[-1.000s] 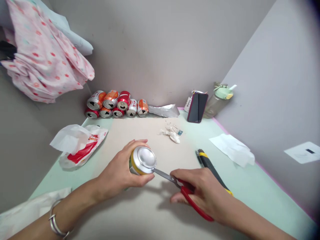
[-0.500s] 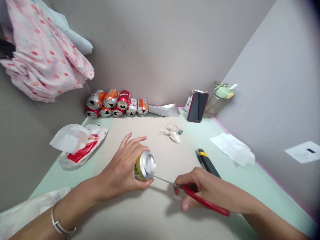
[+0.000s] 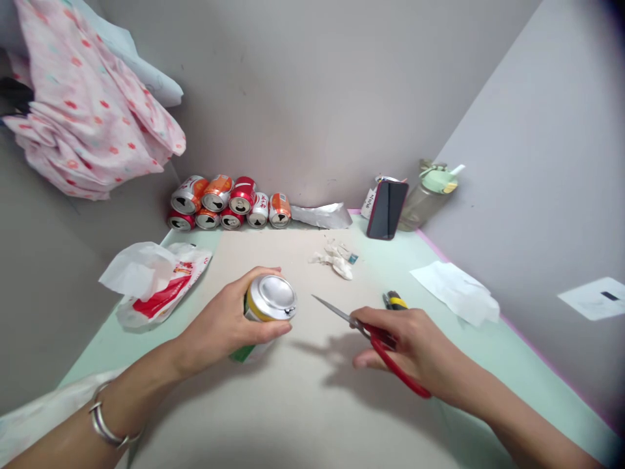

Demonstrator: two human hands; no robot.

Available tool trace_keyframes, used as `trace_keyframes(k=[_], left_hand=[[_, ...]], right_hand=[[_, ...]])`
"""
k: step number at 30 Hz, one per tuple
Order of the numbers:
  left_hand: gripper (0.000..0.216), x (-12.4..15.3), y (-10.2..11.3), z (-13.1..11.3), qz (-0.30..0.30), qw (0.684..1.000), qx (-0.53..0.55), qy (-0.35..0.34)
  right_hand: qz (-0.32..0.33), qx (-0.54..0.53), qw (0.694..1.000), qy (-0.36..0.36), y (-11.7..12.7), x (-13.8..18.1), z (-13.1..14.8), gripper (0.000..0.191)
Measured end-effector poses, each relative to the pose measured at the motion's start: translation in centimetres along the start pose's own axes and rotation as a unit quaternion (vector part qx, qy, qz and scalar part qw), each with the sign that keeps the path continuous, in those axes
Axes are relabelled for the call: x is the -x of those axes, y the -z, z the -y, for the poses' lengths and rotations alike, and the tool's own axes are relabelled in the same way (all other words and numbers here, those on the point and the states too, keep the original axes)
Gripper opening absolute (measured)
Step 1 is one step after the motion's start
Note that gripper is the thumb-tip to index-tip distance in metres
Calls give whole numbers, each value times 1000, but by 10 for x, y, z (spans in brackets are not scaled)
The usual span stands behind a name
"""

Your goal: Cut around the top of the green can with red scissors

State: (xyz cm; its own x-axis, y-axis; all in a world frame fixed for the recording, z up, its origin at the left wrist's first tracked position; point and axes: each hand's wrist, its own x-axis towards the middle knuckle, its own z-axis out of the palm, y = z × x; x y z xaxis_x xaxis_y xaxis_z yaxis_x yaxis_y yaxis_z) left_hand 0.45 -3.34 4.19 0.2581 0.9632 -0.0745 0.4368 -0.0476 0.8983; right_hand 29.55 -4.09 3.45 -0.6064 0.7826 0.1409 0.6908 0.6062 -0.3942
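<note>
My left hand is wrapped round a green and yellow drink can, tilted so its silver end faces up toward me. A small dark cut shows at the near right edge of that end. In my right hand is a pair of red-handled scissors, gripped by the handles. Their blades look closed, and the tip points left, a short way from the can without touching it. Beyond my right hand lies a black and yellow utility knife, partly hidden by the hand.
Several empty cans are stacked against the back wall, beside a cut metal sheet. A phone leans near a water bottle. Crumpled tissue lies mid-table, a tissue pack at left, white paper at right.
The scissors' tip has come away from the can and moved up and right. My left hand has tilted the can more upright, turning its end upward and showing the cut.
</note>
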Motion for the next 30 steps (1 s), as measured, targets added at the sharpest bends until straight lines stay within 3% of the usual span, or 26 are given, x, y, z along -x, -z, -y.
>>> trace_keyframes(k=[5, 14, 30], left_hand=[[69, 0, 2, -3, 31, 999, 34, 11], [72, -3, 5, 2, 70, 996, 49, -21], [73, -3, 3, 5, 101, 992, 68, -17]], right_hand=[[59, -53, 997, 0, 9, -2, 8, 52], [68, -50, 995, 60, 2, -1, 12, 53], [87, -41, 994, 48, 4, -2, 17, 47]])
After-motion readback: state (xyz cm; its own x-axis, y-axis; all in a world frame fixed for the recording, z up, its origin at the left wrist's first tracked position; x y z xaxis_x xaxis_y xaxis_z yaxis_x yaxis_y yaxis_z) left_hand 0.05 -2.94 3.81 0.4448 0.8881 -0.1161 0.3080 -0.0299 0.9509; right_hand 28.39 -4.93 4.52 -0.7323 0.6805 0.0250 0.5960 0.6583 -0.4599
